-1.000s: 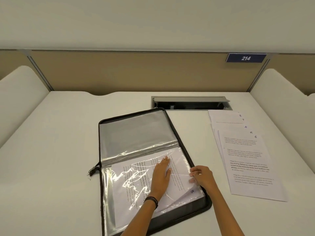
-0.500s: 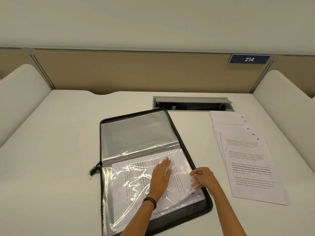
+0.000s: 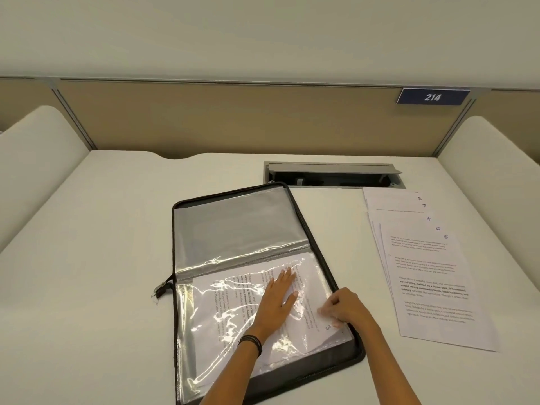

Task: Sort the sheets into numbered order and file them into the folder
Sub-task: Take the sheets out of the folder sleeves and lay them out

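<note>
A black zip folder (image 3: 306, 226) lies open on the desk, its clear plastic sleeves showing. A printed sheet (image 3: 233, 293) lies turned sideways inside the near sleeve, a handwritten 3 at its right corner. My left hand (image 3: 277, 302) presses flat on that sleeve with straight fingers. My right hand (image 3: 342, 308) sits at the sleeve's right edge, fingers curled and pinching the plastic and sheet edge. A fanned stack of numbered sheets (image 3: 432, 276) lies to the right of the folder, with 6 on top.
A recessed cable box (image 3: 333, 175) with its lid raised sits in the desk behind the folder. Curved white side panels (image 3: 38, 159) flank the desk. A tan back panel carries a blue 214 plate (image 3: 432, 97).
My right hand slid slightly toward me along the sleeve's right edge. The sheet sits deeper in the sleeve. My left hand stays pressed flat in nearly the same place.
</note>
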